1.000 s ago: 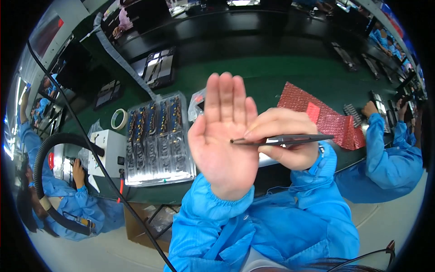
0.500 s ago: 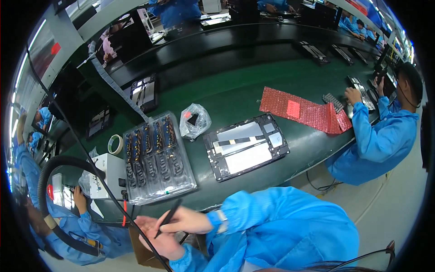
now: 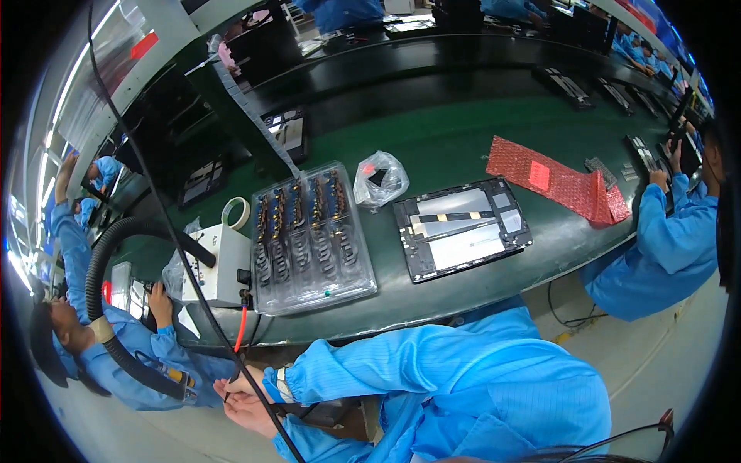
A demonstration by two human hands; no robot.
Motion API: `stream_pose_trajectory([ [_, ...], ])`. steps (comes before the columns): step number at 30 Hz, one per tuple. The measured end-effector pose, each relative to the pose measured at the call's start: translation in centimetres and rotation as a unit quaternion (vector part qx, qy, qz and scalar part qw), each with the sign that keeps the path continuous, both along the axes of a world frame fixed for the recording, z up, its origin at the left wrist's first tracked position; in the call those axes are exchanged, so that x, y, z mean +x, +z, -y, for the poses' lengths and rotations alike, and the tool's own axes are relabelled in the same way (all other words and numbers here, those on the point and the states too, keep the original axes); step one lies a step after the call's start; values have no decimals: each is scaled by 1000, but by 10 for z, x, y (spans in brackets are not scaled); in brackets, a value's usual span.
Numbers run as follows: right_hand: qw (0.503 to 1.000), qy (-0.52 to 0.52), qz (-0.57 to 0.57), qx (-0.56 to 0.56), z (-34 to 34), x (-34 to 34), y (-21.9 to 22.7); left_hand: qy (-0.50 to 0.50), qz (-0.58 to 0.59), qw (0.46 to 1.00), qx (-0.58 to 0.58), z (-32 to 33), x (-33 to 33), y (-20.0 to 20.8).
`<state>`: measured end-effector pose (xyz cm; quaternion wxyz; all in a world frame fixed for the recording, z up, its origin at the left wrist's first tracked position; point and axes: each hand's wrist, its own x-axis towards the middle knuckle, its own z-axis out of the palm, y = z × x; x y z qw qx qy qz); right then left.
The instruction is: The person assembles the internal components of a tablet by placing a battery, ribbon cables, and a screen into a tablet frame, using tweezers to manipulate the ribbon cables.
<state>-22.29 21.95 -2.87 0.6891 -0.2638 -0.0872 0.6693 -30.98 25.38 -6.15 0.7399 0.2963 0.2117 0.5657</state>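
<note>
Both my hands are low at the lower left, below the front edge of the green bench. My right hand, in a blue sleeve with a wrist strap, grips a slim dark tool. My left hand lies just under it, fingers loosely spread, touching the right hand. A black cable crosses in front of both hands. On the bench above them sits a clear plastic tray of small parts, and to its right an opened flat device with its back showing.
A white box, a tape roll and a clear bag stand near the tray. Red bubble wrap lies at the right. A black hose curves at the left. People in blue work at the left and right.
My hands dropped from in front of my face to below the bench edge at the lower left. The raised open left palm now sits under the right hand, which still has the tool.
</note>
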Motion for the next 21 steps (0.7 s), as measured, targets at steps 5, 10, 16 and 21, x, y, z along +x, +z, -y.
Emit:
stream_pose_trajectory([
  [5, 991, 22, 116, 55, 3, -3, 16, -39, 40, 995, 80, -6, -8, -15],
  [10, 997, 35, -50, 45, 20, 21, -8, -93, 70, 977, 178, 0, 6, -21],
  [16, 980, -135, -80, 123, 197, 92, 35, -175, -96, 950, 242, 140, 98, 66],
  [21, 910, -368, 165, 92, 308, 160, 73, -285, -164, 815, 478, 186, 178, 95],
])
